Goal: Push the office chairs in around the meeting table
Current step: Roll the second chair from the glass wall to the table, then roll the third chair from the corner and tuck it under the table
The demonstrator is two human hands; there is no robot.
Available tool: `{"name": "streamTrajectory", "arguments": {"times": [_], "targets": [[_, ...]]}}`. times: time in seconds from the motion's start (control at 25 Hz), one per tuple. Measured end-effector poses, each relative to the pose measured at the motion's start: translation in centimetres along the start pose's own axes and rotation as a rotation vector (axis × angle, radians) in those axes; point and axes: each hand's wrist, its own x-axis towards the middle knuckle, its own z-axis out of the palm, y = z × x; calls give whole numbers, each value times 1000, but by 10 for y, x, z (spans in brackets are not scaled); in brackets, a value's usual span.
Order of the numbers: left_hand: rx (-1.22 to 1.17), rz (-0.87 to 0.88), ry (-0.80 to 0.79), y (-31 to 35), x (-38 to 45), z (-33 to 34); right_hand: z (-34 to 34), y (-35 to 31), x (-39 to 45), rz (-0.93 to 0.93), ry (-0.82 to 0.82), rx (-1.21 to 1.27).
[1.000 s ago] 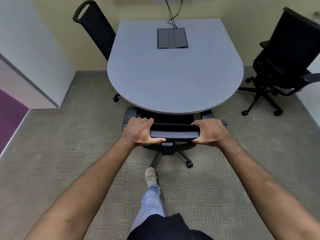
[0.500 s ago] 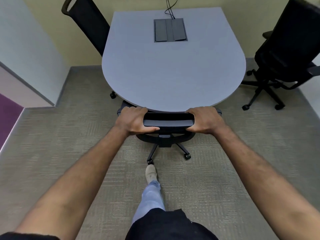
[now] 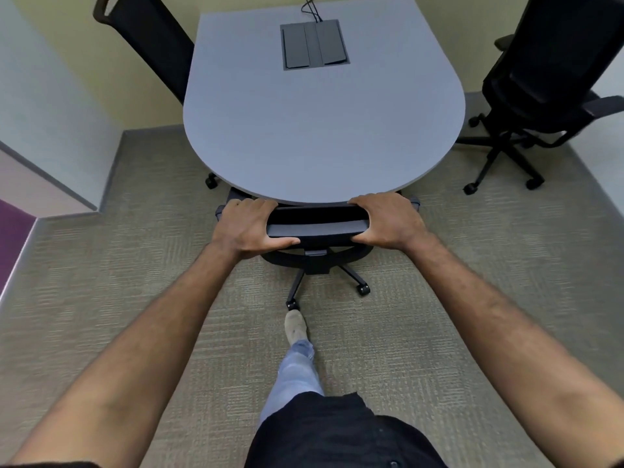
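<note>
A grey meeting table [image 3: 320,130] with a rounded near end fills the upper middle. Tucked under that end is a black office chair [image 3: 317,228]; its backrest top touches the table's edge and its seat is hidden below. My left hand [image 3: 248,228] grips the left end of the backrest top, and my right hand [image 3: 388,221] grips the right end. A second black chair [image 3: 152,42] stands close against the table's far left side. A third black chair [image 3: 537,82] stands apart from the table at the right, turned away.
A recessed cable box [image 3: 314,44] with black cords sits in the tabletop. White walls close in on the left and a yellow wall at the back. My foot [image 3: 296,327] is on the carpet just behind the near chair's castor [image 3: 291,304].
The near chair has rolled forward under the table with both hands on its backrest, until the backrest met the table edge. I have stepped closer.
</note>
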Motion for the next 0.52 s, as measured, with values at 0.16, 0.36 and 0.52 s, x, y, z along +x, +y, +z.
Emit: {"name": "streamTrajectory", "arguments": {"times": [0.16,0.36,0.52], "targets": [[-26,-18,39,13,-12,5,6,6,-18,63,97,11],[-17,-52,77,44,-30,10,17,18,-52,73,172,17],[-29,-99,81,87,-42,11,22,25,-88,74,177,29]]}}
